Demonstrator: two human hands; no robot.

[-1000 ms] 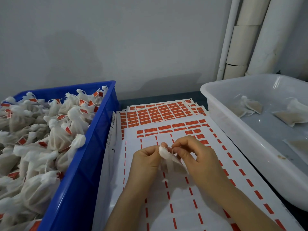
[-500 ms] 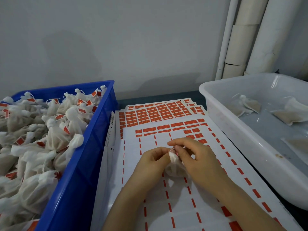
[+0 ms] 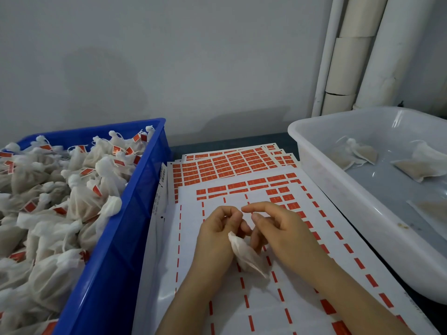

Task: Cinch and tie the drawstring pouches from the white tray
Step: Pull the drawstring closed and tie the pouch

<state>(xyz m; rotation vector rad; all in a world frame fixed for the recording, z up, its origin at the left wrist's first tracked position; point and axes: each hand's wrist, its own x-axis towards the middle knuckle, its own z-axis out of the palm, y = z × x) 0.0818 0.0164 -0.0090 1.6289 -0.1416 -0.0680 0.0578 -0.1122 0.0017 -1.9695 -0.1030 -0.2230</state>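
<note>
small white pouch [image 3: 246,256], neck bunched at left hand [image 3: 217,235]

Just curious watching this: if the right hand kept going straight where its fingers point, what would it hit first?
Most likely the left hand: the right hand points leftward, almost touching it above the pouch. Depth between them is hard to judge.

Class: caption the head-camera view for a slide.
Left hand holds a white pouch over label sheets, right hand beside it, between blue crate and white tray.
</note>
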